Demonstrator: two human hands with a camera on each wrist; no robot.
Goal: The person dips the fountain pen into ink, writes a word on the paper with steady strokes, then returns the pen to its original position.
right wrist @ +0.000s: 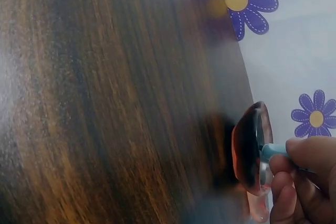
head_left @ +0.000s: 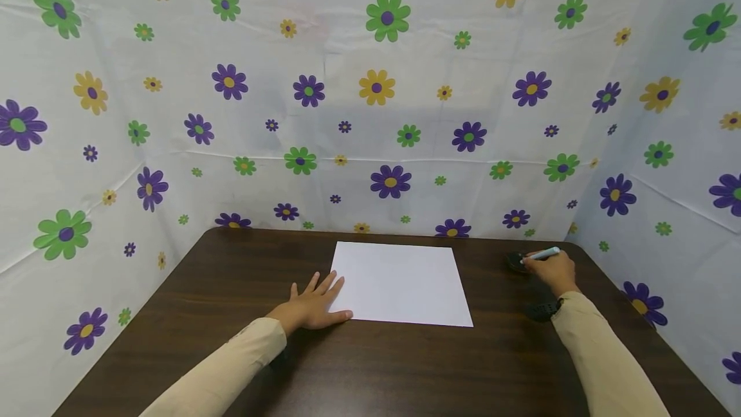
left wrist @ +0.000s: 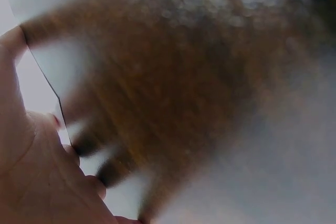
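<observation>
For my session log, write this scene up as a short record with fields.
Surface: dark brown table
Paper: white sheet, no marks visible
Left hand: left hand spread at the sheet's lower-left corner, partly on it
Right hand: right hand pinches a light-blue pen-like tool
Tool tip: at a small dark dish; contact unclear
Backdrop: flowered white cloth
</observation>
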